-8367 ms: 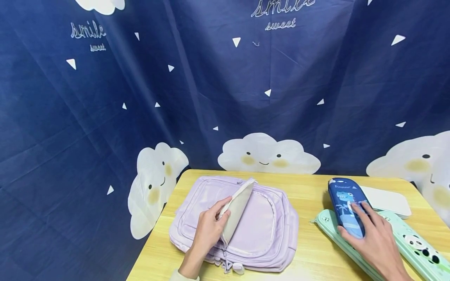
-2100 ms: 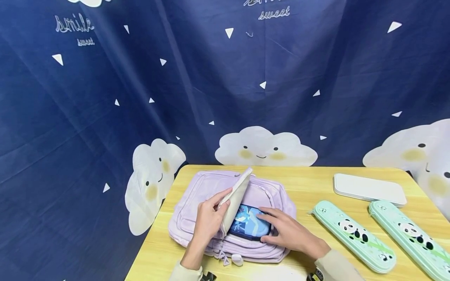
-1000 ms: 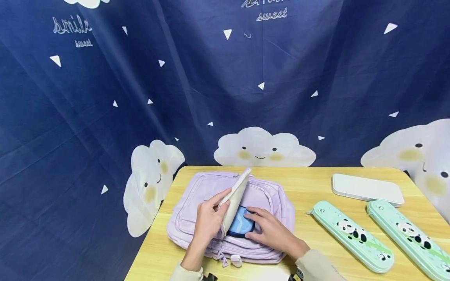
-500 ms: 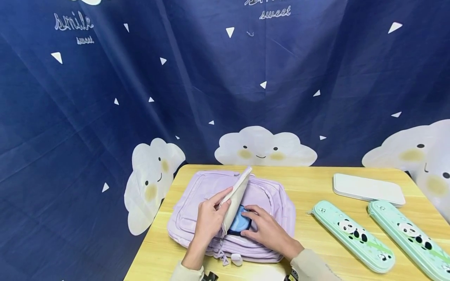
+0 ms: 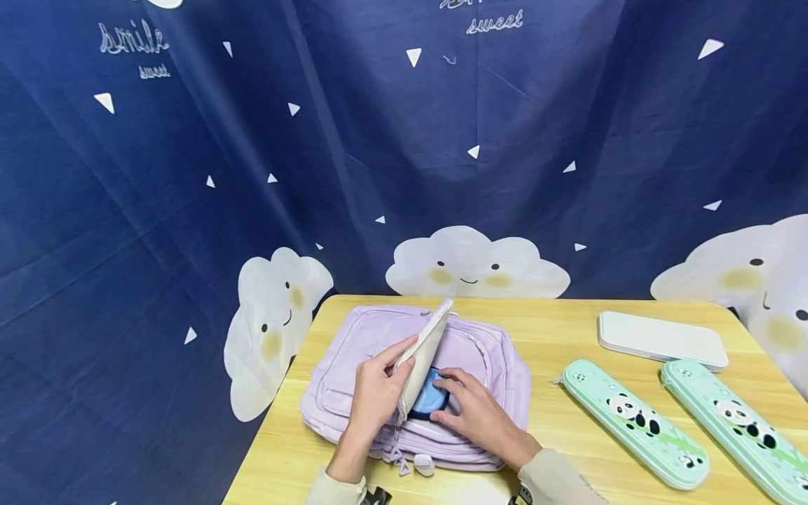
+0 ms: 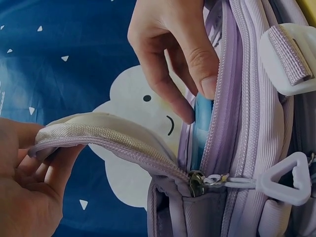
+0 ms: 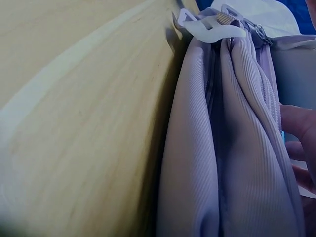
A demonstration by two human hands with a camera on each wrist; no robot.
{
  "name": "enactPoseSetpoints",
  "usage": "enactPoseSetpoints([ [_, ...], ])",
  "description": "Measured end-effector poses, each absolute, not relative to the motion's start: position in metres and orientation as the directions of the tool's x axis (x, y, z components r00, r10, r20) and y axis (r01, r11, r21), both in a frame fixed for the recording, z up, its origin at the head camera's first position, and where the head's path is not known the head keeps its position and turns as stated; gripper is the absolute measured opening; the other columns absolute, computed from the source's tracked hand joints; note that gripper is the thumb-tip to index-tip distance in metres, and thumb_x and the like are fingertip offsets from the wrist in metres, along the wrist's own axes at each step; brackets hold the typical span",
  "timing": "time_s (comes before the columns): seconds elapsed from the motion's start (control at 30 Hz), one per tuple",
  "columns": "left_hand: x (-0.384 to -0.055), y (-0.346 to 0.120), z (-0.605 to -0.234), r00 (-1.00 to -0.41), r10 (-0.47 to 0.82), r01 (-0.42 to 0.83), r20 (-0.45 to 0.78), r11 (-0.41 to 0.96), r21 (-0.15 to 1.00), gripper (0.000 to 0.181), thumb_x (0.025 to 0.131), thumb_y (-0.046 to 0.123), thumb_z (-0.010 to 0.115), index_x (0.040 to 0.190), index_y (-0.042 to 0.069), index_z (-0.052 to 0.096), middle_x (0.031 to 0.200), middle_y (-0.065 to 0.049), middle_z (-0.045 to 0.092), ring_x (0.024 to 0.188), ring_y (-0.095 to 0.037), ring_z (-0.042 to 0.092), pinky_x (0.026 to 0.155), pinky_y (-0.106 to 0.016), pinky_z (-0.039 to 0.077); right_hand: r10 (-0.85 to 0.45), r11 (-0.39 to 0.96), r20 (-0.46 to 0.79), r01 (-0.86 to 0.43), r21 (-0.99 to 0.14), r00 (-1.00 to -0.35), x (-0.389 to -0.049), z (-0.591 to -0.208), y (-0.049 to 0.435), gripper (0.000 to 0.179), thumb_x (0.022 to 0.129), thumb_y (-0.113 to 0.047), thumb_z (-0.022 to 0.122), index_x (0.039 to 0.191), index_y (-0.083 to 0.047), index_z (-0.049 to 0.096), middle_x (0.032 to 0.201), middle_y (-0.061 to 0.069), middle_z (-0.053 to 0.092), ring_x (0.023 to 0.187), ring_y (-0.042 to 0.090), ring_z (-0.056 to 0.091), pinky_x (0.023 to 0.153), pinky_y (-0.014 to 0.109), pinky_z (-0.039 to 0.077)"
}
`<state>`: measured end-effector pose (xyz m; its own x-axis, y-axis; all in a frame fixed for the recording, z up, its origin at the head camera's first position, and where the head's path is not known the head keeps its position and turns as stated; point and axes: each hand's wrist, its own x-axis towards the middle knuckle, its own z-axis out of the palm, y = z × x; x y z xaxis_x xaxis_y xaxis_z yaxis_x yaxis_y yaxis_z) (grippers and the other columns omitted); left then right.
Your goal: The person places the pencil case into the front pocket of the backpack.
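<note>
A lilac backpack [image 5: 353, 344] lies on the table with its front pocket unzipped. My left hand [image 5: 374, 393] pinches the edge of the pocket's flap [image 5: 424, 365] and holds it raised; the left wrist view shows the pale lining of the flap [image 6: 113, 126]. In my right hand [image 5: 476, 410] is the end of a blue pencil case [image 5: 431, 400], held between thumb and fingers. Most of that case is hidden behind the flap. From the left wrist, the case [image 6: 200, 131] shows inside the zipped opening, with the right hand [image 6: 180, 44] above it.
Two mint-green panda pencil cases [image 5: 634, 421] [image 5: 735, 424] lie at the right of the table. Behind them is a white flat case [image 5: 659, 338]. A triangular zipper pull [image 6: 286, 180] hangs at the pocket's end. A dark blue cloud-print curtain [image 5: 353, 140] backs the table.
My right hand has brought the blue pencil case from atop the green cases to the backpack and slid it leftward under the flap. The left hand keeps its hold on the flap.
</note>
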<state>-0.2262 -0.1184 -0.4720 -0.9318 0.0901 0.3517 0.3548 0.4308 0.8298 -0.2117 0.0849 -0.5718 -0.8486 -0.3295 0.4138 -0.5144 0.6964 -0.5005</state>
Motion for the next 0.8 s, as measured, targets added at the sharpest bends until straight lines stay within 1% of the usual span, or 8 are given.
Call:
enactPoseSetpoints([
  [0.13,-0.227,-0.119,-0.473,-0.938,0.097,0.342,0.333,0.417,0.842,0.037,0.100,0.011,0.077,0.133,0.027,0.081,0.115,-0.006,0.084,0.079,-0.004,0.072,0.067,-0.022,0.061,-0.334,0.703,0.405,-0.511,-0.495,-0.851,-0.210,-0.571,0.087,0.057,0.090,-0.037,0.090,0.137,-0.009,0.074,0.146,0.010,0.066,0.134,0.030,0.066,0.112,0.049,0.058],
  [0.27,-0.228,-0.120,-0.473,-0.943,0.113,0.331,0.313,0.417,0.847,0.037,0.101,0.010,0.075,0.133,0.029,0.080,0.114,-0.005,0.084,0.083,-0.007,0.074,0.071,-0.023,0.063,-0.341,0.713,0.409,-0.516,-0.474,-0.846,-0.204,-0.570,0.092,0.055,0.091,-0.037,0.089,0.137,-0.011,0.074,0.149,0.011,0.065,0.136,0.032,0.065,0.112,0.052,0.057],
  [0.43,-0.231,-0.124,-0.472,-0.935,0.153,0.353,0.319,0.471,0.809,0.040,0.101,0.009,0.074,0.135,0.029,0.078,0.124,-0.002,0.082,0.096,-0.013,0.075,0.081,-0.026,0.062,-0.378,0.727,0.447,-0.558,-0.400,-0.811,-0.196,-0.566,0.102,0.049,0.090,-0.033,0.089,0.133,-0.013,0.076,0.150,0.011,0.065,0.139,0.032,0.062,0.110,0.053,0.059],
  [0.57,-0.233,-0.127,-0.469,-0.932,0.205,0.362,0.298,0.500,0.787,0.043,0.102,0.010,0.072,0.140,0.030,0.075,0.133,-0.003,0.079,0.106,-0.016,0.075,0.088,-0.031,0.061,-0.376,0.736,0.506,-0.582,-0.346,-0.776,-0.187,-0.563,0.114,0.045,0.087,-0.028,0.091,0.128,-0.014,0.078,0.147,0.011,0.067,0.138,0.034,0.061,0.106,0.054,0.061],
  [0.63,-0.235,-0.128,-0.468,-0.931,0.237,0.363,0.278,0.508,0.781,0.045,0.103,0.010,0.070,0.143,0.030,0.073,0.139,-0.003,0.076,0.112,-0.018,0.074,0.091,-0.033,0.061,-0.358,0.743,0.532,-0.579,-0.336,-0.768,-0.182,-0.563,0.121,0.044,0.086,-0.027,0.092,0.126,-0.015,0.079,0.145,0.009,0.068,0.137,0.034,0.062,0.105,0.054,0.061],
  [0.8,-0.240,-0.128,-0.467,-0.920,0.308,0.376,0.241,0.529,0.761,0.050,0.106,0.011,0.063,0.150,0.033,0.067,0.147,-0.004,0.071,0.115,-0.021,0.070,0.094,-0.041,0.059,-0.301,0.760,0.567,-0.552,-0.344,-0.767,-0.174,-0.561,0.141,0.041,0.084,-0.023,0.092,0.123,-0.017,0.080,0.144,0.005,0.069,0.137,0.034,0.063,0.106,0.054,0.060],
])
